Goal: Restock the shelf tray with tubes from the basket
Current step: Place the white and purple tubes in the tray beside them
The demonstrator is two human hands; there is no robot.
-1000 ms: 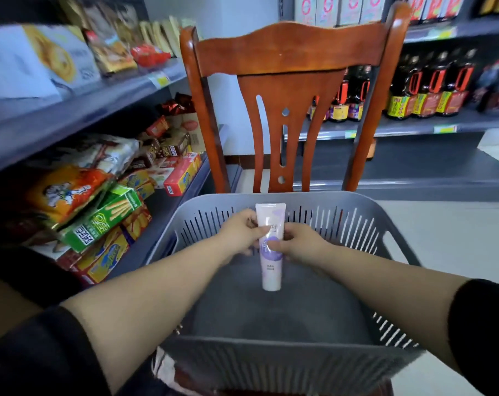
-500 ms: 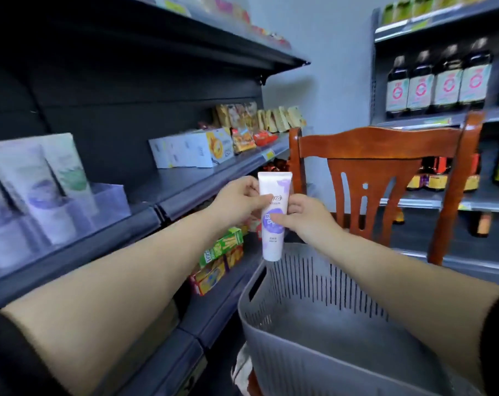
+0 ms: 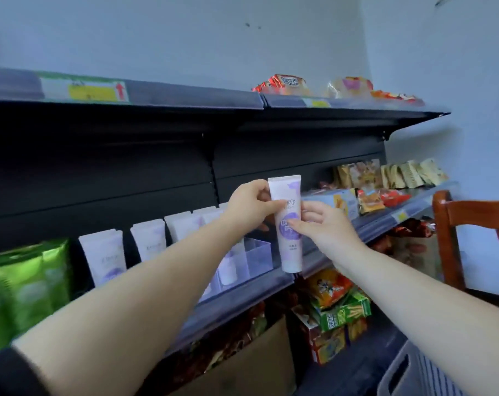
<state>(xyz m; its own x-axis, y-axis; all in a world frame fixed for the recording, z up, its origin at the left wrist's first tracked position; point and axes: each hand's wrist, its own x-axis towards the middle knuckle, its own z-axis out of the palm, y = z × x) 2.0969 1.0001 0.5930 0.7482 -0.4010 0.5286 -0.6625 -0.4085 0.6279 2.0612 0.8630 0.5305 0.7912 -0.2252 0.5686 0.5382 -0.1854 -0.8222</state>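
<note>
Above both hands, open dark space runs up to the underside of the dark metal upper shelf (image 3: 185,101). Just below the hands sits the clear plastic shelf tray (image 3: 259,252) on the dark middle shelf (image 3: 242,290); its end compartment under the left hand (image 3: 251,207) looks vacant, and the compartments further left hold upright white tubes with lilac print (image 3: 104,258). The white-and-lilac plastic tube (image 3: 288,224) stands upright between the hands, cap down, above the shelf's front edge. The left hand pinches its upper left side; the right hand (image 3: 325,224) pinches its middle. A grey slotted plastic basket (image 3: 414,375) lies well below the right hand.
</note>
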